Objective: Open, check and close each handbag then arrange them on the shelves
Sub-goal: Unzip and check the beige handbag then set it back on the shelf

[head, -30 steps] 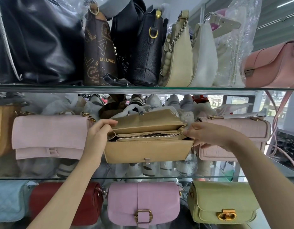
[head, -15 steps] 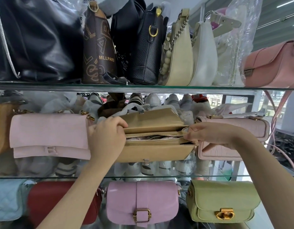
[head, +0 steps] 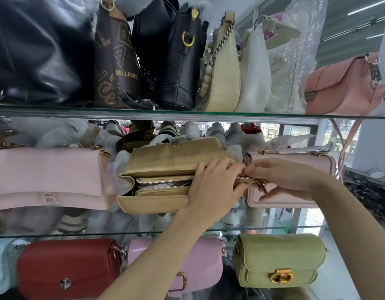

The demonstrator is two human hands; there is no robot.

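Note:
A tan handbag sits on the middle glass shelf with its flap lifted back and its inner zip gaping, white paper showing inside. My left hand is curled over the bag's right part, fingers on the zip line. My right hand pinches the zip's right end at the bag's corner, in front of a pale pink textured bag.
A pale pink flap bag stands left of the tan bag. The top shelf carries black, brown, cream and salmon bags. Below stand a red bag, a pink bag and a green bag. Wrapped shoes fill the space behind.
My left hand has slid from the bag's left end across to its right end along the zip. The zip now gapes at the left. My right hand has stayed at the right corner.

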